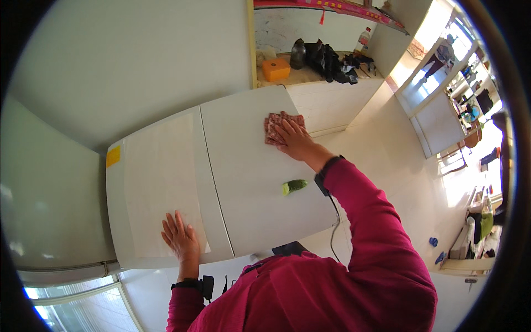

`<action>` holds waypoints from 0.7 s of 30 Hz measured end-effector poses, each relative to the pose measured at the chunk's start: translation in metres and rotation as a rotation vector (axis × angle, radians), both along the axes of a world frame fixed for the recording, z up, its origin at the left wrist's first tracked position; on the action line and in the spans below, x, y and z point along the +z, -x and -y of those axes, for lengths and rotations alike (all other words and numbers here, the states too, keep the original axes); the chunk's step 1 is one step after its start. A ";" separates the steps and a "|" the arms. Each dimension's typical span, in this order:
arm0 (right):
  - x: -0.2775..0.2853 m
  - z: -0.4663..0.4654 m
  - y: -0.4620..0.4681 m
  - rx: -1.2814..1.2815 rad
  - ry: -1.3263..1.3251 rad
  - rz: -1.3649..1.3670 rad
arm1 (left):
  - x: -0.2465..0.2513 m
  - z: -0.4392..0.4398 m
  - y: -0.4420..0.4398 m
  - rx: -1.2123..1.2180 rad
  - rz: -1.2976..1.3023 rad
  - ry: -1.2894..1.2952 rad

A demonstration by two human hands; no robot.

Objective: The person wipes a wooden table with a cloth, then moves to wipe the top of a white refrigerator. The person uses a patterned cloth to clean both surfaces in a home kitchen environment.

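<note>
My right hand (295, 141) presses a folded, red-and-white patterned cloth (271, 128) onto the far right part of a white two-panel tabletop (249, 166). Nearer to me on the same panel lies a cut piece of cucumber (295, 186), its pale green end facing left. My left hand (182, 240) rests flat, fingers apart, on a thin translucent sheet (159, 182) that covers much of the left panel. That hand holds nothing. A dark seam runs between the two panels.
A yellow sticker (113, 156) marks the table's left corner. Beyond stands a shelf (296, 79) with an orange box (276, 69), black plastic bags (330, 64) and a bottle (362, 40). A cable (334, 224) hangs by my right arm. A person (443, 56) stands far off at a doorway.
</note>
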State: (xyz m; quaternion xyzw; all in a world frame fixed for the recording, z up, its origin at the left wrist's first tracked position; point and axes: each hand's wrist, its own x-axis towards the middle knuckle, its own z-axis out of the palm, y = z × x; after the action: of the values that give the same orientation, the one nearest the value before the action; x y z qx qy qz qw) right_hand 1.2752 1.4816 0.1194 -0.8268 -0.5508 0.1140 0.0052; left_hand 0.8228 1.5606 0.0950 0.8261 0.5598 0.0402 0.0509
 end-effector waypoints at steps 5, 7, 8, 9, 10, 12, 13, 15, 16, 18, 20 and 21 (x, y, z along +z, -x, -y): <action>-0.013 0.008 0.001 -0.040 -0.053 0.013 | 0.003 0.001 0.000 -0.025 0.003 -0.015; -0.015 -0.002 -0.006 -0.064 -0.049 0.026 | 0.005 0.001 0.000 -0.027 0.010 -0.013; -0.015 -0.010 -0.009 -0.079 -0.039 0.033 | 0.005 0.001 -0.001 -0.025 0.016 -0.012; -0.016 -0.017 -0.013 -0.093 -0.030 0.039 | 0.006 0.002 -0.001 -0.028 0.022 -0.017; -0.016 -0.025 -0.017 -0.112 -0.028 0.039 | 0.007 0.002 -0.001 -0.031 0.028 -0.022; -0.017 -0.042 -0.025 -0.148 -0.033 0.036 | 0.007 0.003 -0.001 -0.038 0.037 -0.034; -0.018 -0.052 -0.029 -0.175 -0.026 0.044 | 0.008 0.003 -0.001 -0.042 0.040 -0.040; -0.020 -0.072 -0.036 -0.223 -0.033 0.058 | 0.008 0.003 -0.001 -0.046 0.040 -0.045; -0.021 -0.082 -0.040 -0.246 -0.045 0.047 | 0.008 0.003 -0.001 -0.045 0.035 -0.043; -0.022 -0.103 -0.046 -0.269 -0.068 0.013 | 0.008 0.002 -0.001 -0.041 0.029 -0.040; -0.023 -0.124 -0.049 -0.309 -0.092 -0.041 | 0.008 0.002 -0.002 -0.040 0.025 -0.032; -0.023 -0.135 -0.049 -0.282 -0.090 -0.038 | 0.008 0.002 -0.002 -0.034 0.028 -0.026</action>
State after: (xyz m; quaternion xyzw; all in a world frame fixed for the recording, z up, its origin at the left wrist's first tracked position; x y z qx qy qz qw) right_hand 1.3242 1.6163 0.0961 -0.8927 -0.4333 0.1028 0.0688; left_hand 0.8245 1.5585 0.1034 0.8356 0.5441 0.0584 0.0487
